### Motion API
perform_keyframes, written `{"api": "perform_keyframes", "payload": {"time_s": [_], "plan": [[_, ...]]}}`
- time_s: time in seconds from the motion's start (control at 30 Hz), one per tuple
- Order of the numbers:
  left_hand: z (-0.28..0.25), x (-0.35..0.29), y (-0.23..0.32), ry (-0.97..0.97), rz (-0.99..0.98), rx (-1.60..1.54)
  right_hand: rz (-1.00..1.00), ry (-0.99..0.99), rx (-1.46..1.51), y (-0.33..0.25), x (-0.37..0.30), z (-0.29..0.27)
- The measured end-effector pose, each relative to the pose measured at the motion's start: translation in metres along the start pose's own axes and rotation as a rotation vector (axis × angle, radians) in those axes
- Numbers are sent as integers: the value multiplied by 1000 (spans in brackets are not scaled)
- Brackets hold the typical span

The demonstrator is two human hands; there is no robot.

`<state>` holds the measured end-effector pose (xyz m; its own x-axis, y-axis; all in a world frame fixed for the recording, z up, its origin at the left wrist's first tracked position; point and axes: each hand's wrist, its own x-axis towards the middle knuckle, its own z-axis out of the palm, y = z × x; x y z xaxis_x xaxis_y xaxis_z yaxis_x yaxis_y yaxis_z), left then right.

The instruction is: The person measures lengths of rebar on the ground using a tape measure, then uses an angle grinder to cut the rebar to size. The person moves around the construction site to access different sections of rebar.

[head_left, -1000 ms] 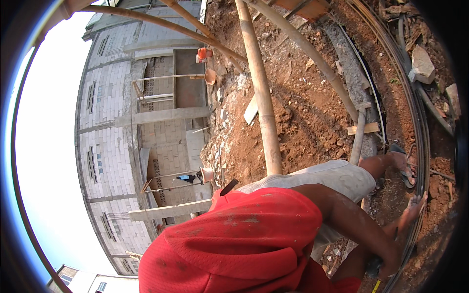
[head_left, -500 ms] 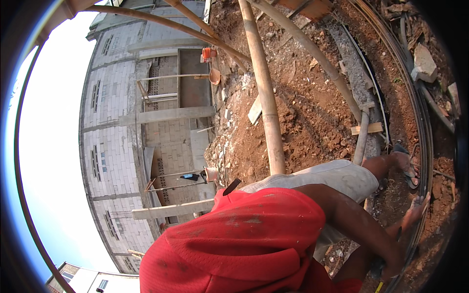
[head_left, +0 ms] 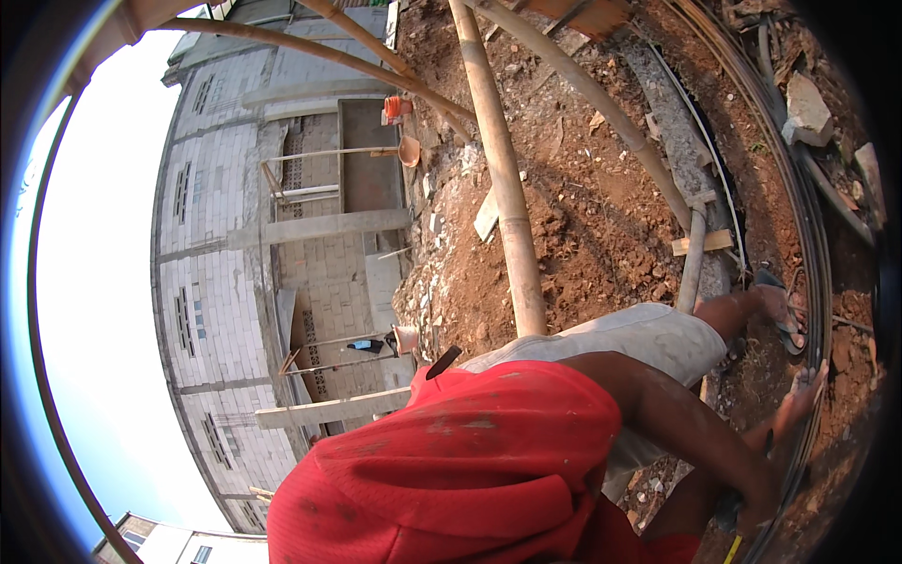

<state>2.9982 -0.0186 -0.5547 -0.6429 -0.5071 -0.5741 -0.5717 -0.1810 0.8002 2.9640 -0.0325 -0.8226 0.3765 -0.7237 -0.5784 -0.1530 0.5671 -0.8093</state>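
Note:
Neither of my hands shows in the head view. A co-worker in a stained red shirt bends close by and fills the lower middle. Pale grey shorts show behind that person's bare arm. The arm reaches down to the lower right, where the co-worker's hand is low beside long thin dark rods. What the fingers hold is too dark to make out. A small yellow strip lies below the hand. A sandalled foot and a bare foot are at the rods.
Bamboo poles slant across the upper middle over rough red soil. A concrete strip runs alongside. Broken stones lie at the right. On the left stands an unfinished block building, with an orange bucket near its foot.
The background has shifted slightly left in view. The co-worker's arm and hand have moved a little; the posture is otherwise nearly the same.

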Motion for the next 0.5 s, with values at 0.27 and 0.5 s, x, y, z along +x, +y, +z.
{"api": "perform_keyframes", "payload": {"time_s": [0.27, 0.5], "plan": [[8, -3, -8, 36, 21, -50, 214, 238, 133, -65, -28, 54], [1, -16, -4, 69, -5, -70, 286, 336, 149, -70, -19, 64]]}}
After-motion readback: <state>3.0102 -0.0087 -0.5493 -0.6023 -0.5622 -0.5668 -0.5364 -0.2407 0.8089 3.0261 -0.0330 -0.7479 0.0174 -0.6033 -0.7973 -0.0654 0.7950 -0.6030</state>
